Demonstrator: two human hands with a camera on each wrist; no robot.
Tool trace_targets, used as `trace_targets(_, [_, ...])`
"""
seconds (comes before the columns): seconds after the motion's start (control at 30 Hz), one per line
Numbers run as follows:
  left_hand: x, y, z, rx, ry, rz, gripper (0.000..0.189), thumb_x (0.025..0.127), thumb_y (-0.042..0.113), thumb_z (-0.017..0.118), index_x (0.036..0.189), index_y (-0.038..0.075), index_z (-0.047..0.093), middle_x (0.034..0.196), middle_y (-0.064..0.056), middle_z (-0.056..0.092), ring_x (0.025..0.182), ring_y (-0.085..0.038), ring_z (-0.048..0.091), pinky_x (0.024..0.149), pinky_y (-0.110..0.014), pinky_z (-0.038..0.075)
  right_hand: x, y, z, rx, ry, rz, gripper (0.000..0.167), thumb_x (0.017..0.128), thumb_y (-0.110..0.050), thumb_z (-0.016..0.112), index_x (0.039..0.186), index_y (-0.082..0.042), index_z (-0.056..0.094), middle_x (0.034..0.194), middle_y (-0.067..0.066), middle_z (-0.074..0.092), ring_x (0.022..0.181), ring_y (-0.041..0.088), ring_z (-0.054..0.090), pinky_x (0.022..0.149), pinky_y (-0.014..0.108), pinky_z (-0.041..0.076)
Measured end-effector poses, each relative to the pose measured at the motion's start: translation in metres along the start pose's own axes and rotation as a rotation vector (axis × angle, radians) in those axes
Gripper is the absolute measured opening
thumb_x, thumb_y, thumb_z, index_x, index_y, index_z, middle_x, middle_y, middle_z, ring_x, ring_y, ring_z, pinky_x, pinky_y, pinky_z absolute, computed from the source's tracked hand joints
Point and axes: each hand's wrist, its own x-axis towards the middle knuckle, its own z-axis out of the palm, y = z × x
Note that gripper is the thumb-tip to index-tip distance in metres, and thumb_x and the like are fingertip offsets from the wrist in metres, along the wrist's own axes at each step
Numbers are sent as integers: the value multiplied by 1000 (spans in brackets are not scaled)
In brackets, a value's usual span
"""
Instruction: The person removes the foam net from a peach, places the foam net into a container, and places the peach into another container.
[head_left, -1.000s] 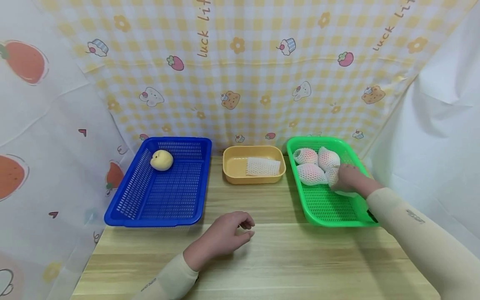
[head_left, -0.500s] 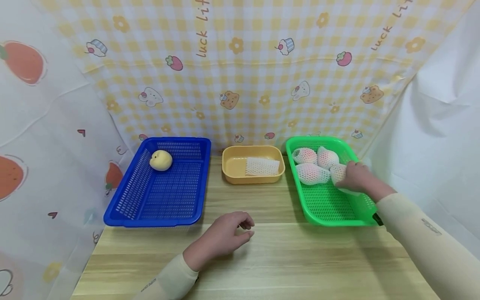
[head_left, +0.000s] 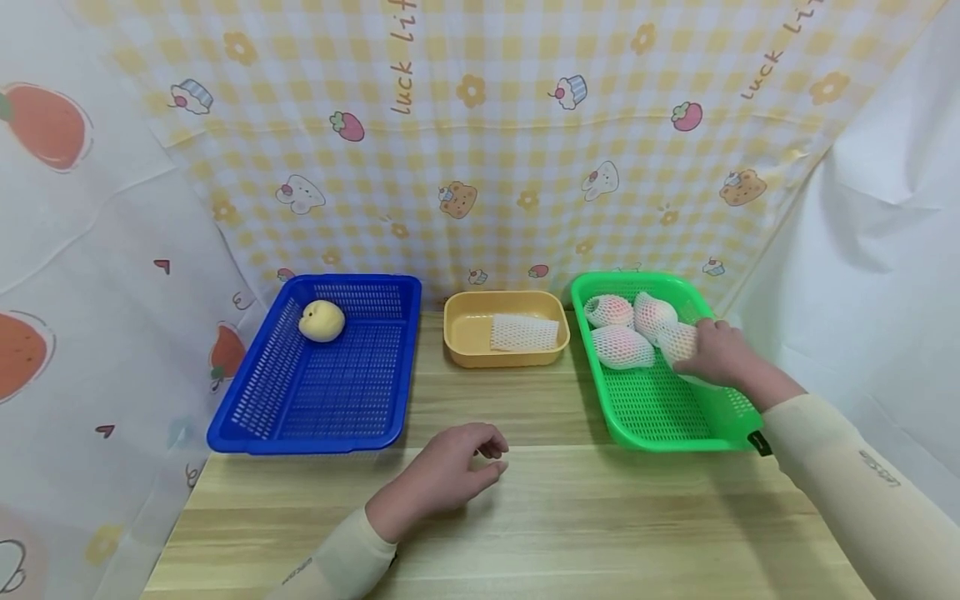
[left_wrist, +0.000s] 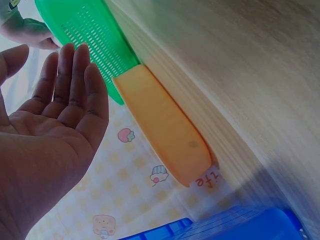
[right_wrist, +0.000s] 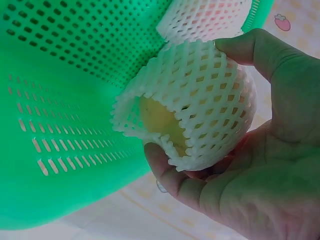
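Observation:
In the head view my right hand (head_left: 722, 357) is over the right side of the green basket (head_left: 660, 417), gripping a peach in a white foam net (head_left: 678, 343). The right wrist view shows thumb and fingers curled round this netted peach (right_wrist: 200, 107), with yellowish skin showing through the net's open end. Beside it in the basket lie several more netted peaches (head_left: 622, 347), pinkish under their foam. My left hand (head_left: 448, 467) hovers low over the table in front, its fingers loosely bent; the left wrist view shows the palm of that hand (left_wrist: 60, 120) holding nothing.
A blue basket (head_left: 408, 392) on the left holds one bare pale-yellow peach (head_left: 322, 322) at its back. Between the baskets stands a small yellow tray (head_left: 468, 360) with a flat white foam net (head_left: 525, 332) in it. A checked curtain (head_left: 495, 150) hangs behind.
My right hand has shifted a little to the right within the green basket, uncovering more of the netted peach it grips. The left hand has stayed in place.

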Motion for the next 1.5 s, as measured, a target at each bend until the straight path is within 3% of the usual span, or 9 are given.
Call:
trace_targets(0.17, [0,0,0,0,0,-2,17,107,29,74,118,16,76,111,9,75,107,-8,70,97,-39,59,0,-5,2,42,31,-63,91,85,-31,89,137,27,42,115,41,56,98,51,59,78,62,57])
trace_targets(0.4, [0,0,-1,1,5,-2,18,107,29,74,118,15,77,111,7,76,106,-8,69,97,-39,59,-7,-32,-2,115,90,-213,96,87,-26,91,151,23,39,141,44,52,123,57,54,100,73,51])
trace_targets(0.67, [-1,2,-2,8,13,7,18,107,28,74,118,15,77,112,7,76,106,-7,69,97,-39,59,-25,-77,-5,156,178,-367,84,84,-18,92,151,10,49,137,31,59,121,44,52,90,59,53])
trace_targets(0.93, [0,2,-3,17,26,20,17,107,28,74,118,16,77,110,12,74,106,-7,70,97,-39,59,-40,-120,5,209,107,-451,84,86,-16,89,158,-6,45,143,18,52,124,34,50,95,59,55])
trace_targets(1.23, [-1,3,-6,16,25,12,17,107,28,74,118,16,77,113,2,78,106,-8,70,96,-39,60,-49,-155,37,178,86,-623,83,83,-19,91,155,-10,51,145,9,53,128,27,53,99,52,57])
trace_targets(1.5, [-2,3,-8,4,26,4,17,107,28,75,118,15,77,112,5,77,106,-7,70,97,-39,59,-53,-171,47,167,75,-638,84,80,-20,92,154,-13,52,144,4,53,127,23,51,98,48,58])
